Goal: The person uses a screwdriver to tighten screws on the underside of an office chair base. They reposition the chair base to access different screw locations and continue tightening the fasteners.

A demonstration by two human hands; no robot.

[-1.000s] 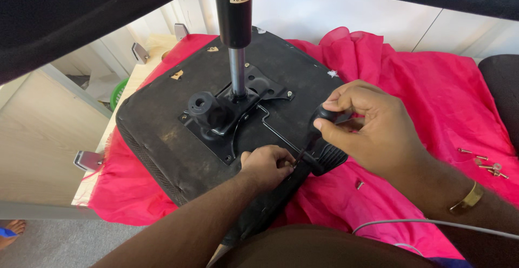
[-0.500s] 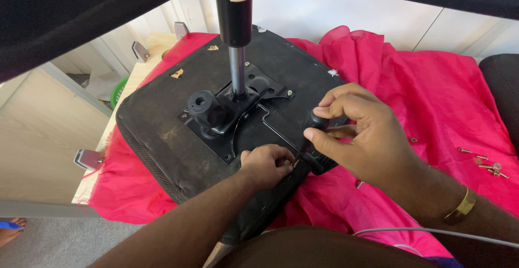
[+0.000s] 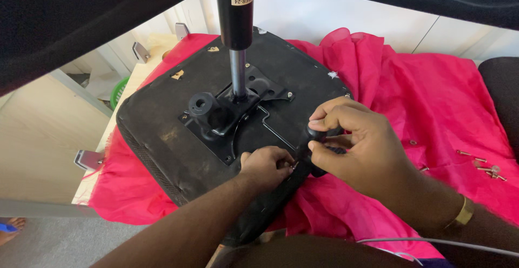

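Single view, head-worn. Looks steeply down and forward from close range onto seat [image 3: 178, 133] on red cloth [image 3: 432, 100]; both forearms enter from bottom edge. No second view.

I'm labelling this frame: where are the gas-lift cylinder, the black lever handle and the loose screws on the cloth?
gas-lift cylinder [image 3: 234, 14]: head view, on its black upper barrel.
black lever handle [image 3: 319, 134]: head view, on its top end between fingers.
loose screws [image 3: 481, 165]: head view, within the cluster.

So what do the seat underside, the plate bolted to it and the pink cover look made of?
Seat underside: matte black fabric or vinyl, slightly scuffed; hard to tell which. Mounting plate: black painted metal, with glossy highlights and pressed edges. Pink cloth: thin woven fabric, creased and folding softly.
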